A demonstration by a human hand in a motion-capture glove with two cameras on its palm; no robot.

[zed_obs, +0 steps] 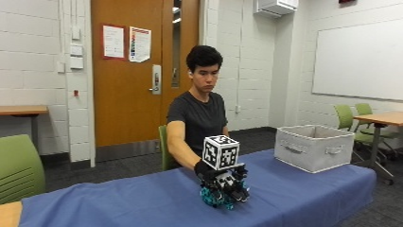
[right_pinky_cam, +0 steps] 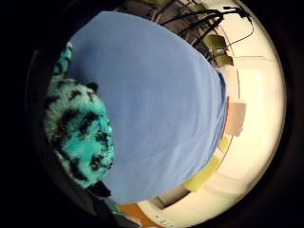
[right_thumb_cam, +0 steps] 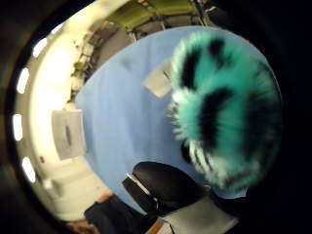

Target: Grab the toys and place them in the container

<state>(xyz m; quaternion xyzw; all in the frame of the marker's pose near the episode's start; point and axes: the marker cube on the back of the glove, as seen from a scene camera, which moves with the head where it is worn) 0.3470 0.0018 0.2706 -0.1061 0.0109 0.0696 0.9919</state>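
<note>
A fluffy teal toy with black spots [zed_obs: 216, 197] sits on the blue tablecloth [zed_obs: 126, 203] near the front middle of the table. My gloved right hand [zed_obs: 207, 174] is down over it, fingers curled round its top. The same toy [right_thumb_cam: 226, 114] fills much of the thumb side palm view and shows at the edge of the little finger side palm view as teal and black fur [right_pinky_cam: 78, 133]. A grey fabric container [zed_obs: 313, 146] with handle slots stands open on the table's right end, well apart from the hand.
The blue cloth [right_pinky_cam: 161, 104] covers the whole table. Green chairs [zed_obs: 19, 165] stand at the left and behind the container. Another table [zed_obs: 381, 118] stands at the far right. The person sits behind the table.
</note>
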